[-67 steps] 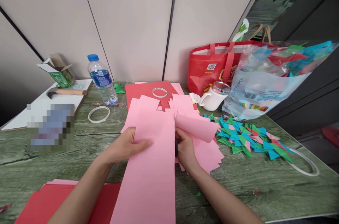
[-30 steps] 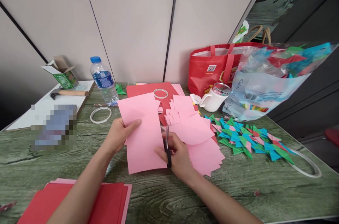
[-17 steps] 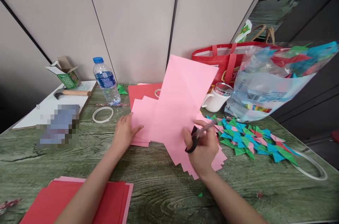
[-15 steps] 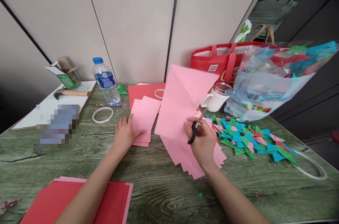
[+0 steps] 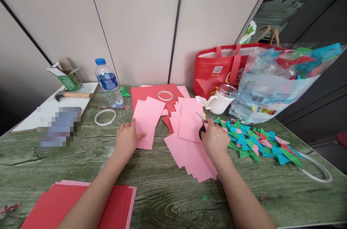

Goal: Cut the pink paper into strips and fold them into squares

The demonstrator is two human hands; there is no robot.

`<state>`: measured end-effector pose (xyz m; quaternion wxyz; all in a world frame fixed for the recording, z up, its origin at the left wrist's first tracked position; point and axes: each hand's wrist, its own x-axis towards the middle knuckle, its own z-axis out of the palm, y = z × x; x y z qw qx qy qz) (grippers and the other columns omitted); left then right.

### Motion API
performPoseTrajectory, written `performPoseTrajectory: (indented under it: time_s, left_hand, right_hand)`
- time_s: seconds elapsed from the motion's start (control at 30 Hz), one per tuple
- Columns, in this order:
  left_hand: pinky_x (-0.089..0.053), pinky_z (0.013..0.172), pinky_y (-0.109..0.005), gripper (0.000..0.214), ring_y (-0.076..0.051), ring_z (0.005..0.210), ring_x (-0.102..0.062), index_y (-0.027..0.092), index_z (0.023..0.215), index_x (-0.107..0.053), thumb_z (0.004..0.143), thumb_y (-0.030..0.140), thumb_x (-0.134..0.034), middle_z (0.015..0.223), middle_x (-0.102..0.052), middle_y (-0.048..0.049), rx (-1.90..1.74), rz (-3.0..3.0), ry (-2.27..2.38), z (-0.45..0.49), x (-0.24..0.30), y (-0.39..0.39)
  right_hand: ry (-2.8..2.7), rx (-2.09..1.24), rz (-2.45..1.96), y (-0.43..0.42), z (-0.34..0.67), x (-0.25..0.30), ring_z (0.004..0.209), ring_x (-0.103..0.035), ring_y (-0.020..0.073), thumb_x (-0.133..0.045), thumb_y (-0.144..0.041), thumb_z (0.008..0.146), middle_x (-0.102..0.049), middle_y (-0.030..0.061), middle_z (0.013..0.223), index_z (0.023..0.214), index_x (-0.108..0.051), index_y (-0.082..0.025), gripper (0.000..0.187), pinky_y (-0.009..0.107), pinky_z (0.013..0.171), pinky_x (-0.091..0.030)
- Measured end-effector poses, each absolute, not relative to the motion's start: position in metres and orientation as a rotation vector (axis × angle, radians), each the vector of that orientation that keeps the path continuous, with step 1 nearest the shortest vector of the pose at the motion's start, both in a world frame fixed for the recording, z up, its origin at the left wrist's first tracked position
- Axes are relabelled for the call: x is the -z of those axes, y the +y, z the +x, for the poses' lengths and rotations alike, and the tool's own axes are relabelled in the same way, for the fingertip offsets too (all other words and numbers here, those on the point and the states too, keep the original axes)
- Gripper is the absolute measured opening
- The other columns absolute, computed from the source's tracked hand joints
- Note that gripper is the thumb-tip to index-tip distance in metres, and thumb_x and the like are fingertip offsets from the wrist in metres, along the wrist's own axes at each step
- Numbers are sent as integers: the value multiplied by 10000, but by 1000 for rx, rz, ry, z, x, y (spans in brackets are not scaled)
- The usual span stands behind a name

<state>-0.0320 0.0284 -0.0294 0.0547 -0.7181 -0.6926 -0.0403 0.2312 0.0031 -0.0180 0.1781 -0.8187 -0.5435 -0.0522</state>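
My left hand rests at the left edge of some small pink paper sheets, thumb spread across them and the other fingers beside the edge. A pair of black-handled scissors is in my right hand, blades pointing up and left over a pink sheet. That sheet lies on top of a fanned pile of pink paper. Part of the pile's right side is hidden behind my right hand.
A water bottle, tape rolls, and a hammer are on the left. Right of the pile stand a white mug, a red bag and a plastic bag, with folded paper pieces. Red sheets lie nearest me.
The large pink sheet, raised by my right hand earlier, now appears down on the pile. My right hand has moved slightly right and lower, still with the scissors. My left hand has hardly moved.
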Motion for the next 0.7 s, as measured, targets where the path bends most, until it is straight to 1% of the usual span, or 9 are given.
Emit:
performPoseTrajectory:
  time_s: [0.07, 0.1, 0.13, 0.23, 0.27, 0.33, 0.4, 0.53, 0.7]
  left_hand:
    - [-403, 739, -375, 571, -327, 868, -561, 78, 1186, -450, 752, 439, -534, 938, -631, -171, 162, -2165, -2095, -33, 30, 28]
    - [-406, 737, -374, 561, -327, 864, -565, 72, 1184, -454, 762, 434, -523, 935, -631, -175, 203, -2164, -2093, -33, 30, 29]
    - [-410, 732, -369, 544, -322, 860, -569, 70, 1182, -457, 776, 428, -506, 937, -630, -177, 259, -2163, -2094, -34, 31, 30]
    - [-427, 695, -341, 474, -297, 852, -588, 89, 1174, -469, 817, 401, -447, 968, -628, -170, 459, -2141, -2133, -38, 35, 34]
    - [-431, 682, -334, 453, -287, 842, -595, 98, 1169, -474, 824, 389, -436, 967, -633, -161, 516, -2133, -2155, -40, 36, 35]
    - [-436, 666, -326, 416, -272, 811, -610, 113, 1159, -487, 828, 359, -433, 942, -654, -138, 599, -2132, -2198, -42, 38, 38]
    - [-438, 669, -325, 394, -262, 792, -617, 122, 1157, -495, 824, 324, -436, 910, -673, -117, 658, -2148, -2226, -43, 39, 40]
    - [-440, 696, -335, 394, -256, 784, -624, 116, 1159, -505, 806, 276, -436, 895, -688, -114, 781, -2177, -2298, -44, 38, 42]
    - [-451, 717, -328, 440, -234, 771, -629, 81, 1128, -531, 739, 284, -499, 898, -685, -139, 1149, -2236, -2450, -46, 38, 45]
  right_hand:
    - [-1523, 49, -2027, 2, 225, 18, 910, -565, 316, -534, -130, 690, -625, 174, 914, 1018, -559, -128, 329, 417, 743, -403]
    - [-1511, -103, -1828, 0, 219, 18, 954, -550, 301, -546, -150, 700, -614, 163, 965, 1012, -547, -141, 312, 420, 784, -399]
    - [-1481, -320, -1607, -2, 212, 18, 973, -547, 278, -558, -190, 717, -608, 143, 1000, 1009, -532, -159, 294, 414, 813, -400]
    - [-1219, -1210, -1017, -11, 184, 25, 918, -590, 218, -551, -320, 774, -622, 99, 984, 1033, -479, -197, 295, 409, 825, -432]
    - [-1103, -1439, -893, -14, 175, 28, 927, -591, 217, -558, -336, 775, -617, 101, 997, 1027, -478, -197, 299, 420, 833, -435]
    - [-899, -1718, -767, -19, 161, 37, 989, -565, 222, -596, -322, 759, -593, 104, 1048, 1021, -485, -192, 313, 440, 861, -428]
    - [-770, -1805, -712, -21, 153, 44, 1028, -539, 229, -623, -297, 743, -580, 102, 1065, 1022, -491, -190, 327, 459, 871, -424]
    - [-664, -1784, -680, -18, 153, 49, 1031, -531, 229, -653, -260, 718, -579, 95, 1057, 1031, -499, -188, 356, 480, 893, -405]
    - [-649, -1774, -661, -15, 153, 49, 1019, -543, 229, -653, -244, 719, -593, 102, 1045, 1041, -497, -178, 363, 481, 911, -386]
